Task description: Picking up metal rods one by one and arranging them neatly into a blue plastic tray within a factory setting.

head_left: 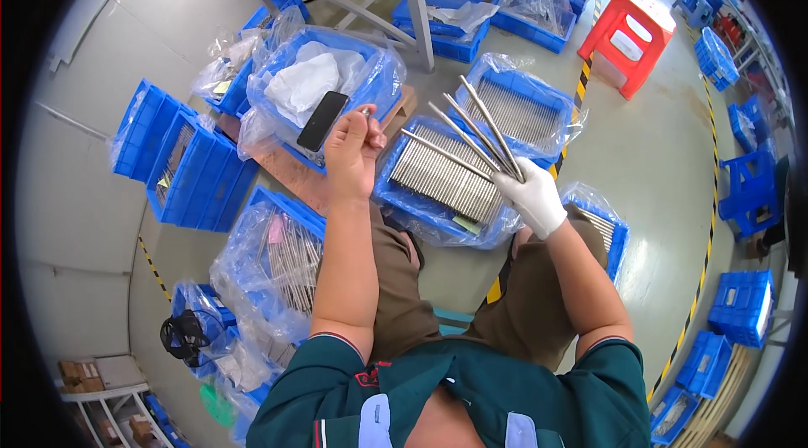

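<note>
My right hand (534, 197), in a white glove, grips a fan of several long metal rods (471, 134) that spread up and to the left. Beneath them sits a blue crate (400, 195) lined with plastic and filled with a row of metal rods. My bare left hand (352, 150) is raised beside it, fingers closed around the end of a small metal piece. A black phone (322, 120) lies just left of that hand, on a plastic-lined blue crate (358, 48) of white material.
A second rod-filled blue crate (515, 108) lies behind the first. More blue crates stand at left, at my left knee and along the right wall. A red stool (628, 37) and metal table legs (418, 6) stand farther back. Yellow-black tape marks the floor.
</note>
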`<state>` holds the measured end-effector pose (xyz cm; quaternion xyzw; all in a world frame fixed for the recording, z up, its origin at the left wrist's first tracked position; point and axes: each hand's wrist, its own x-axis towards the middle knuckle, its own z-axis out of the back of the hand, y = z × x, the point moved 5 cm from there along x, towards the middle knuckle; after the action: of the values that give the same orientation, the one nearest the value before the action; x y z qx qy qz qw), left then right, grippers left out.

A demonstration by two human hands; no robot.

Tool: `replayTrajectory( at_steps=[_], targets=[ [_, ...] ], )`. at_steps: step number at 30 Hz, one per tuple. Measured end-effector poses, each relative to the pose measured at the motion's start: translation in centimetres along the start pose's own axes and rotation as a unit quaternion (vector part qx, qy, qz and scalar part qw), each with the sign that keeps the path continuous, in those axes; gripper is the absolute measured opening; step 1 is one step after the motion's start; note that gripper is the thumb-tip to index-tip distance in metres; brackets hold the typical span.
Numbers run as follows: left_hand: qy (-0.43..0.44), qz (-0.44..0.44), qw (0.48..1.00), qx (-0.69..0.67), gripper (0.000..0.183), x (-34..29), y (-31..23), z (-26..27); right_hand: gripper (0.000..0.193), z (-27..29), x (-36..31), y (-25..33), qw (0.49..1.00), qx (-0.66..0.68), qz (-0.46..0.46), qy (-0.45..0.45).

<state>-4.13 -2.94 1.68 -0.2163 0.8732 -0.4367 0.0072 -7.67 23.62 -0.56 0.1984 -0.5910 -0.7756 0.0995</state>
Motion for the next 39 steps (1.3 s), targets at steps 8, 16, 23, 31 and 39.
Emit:
replayTrajectory(
  at_steps=[8,16,23,31,39],
  targets=[
    [0.059,0.105,0.992,-0.021,0.036,-0.5,2.7,-1.4,0.025,-1.6,-0.9,-0.1,0.963,0.218,-0.028,0.155],
    [0.068,0.095,0.992,-0.042,0.035,-0.5,1.9,-1.2,0.015,-2.0,-1.1,0.6,0.967,0.189,-0.035,0.167],
    [0.076,0.107,0.990,0.050,0.029,-0.6,2.2,-1.2,0.019,-2.1,-0.9,0.7,0.972,0.170,-0.029,0.162],
    [0.091,0.090,0.992,0.022,0.026,-1.2,2.4,-2.1,0.016,-2.4,-1.0,1.1,0.976,0.124,-0.077,0.162],
    [0.130,0.180,0.973,0.063,0.025,-2.8,4.5,-3.3,0.017,-2.0,-0.7,0.5,0.990,0.085,-0.014,0.108]
  ],
)
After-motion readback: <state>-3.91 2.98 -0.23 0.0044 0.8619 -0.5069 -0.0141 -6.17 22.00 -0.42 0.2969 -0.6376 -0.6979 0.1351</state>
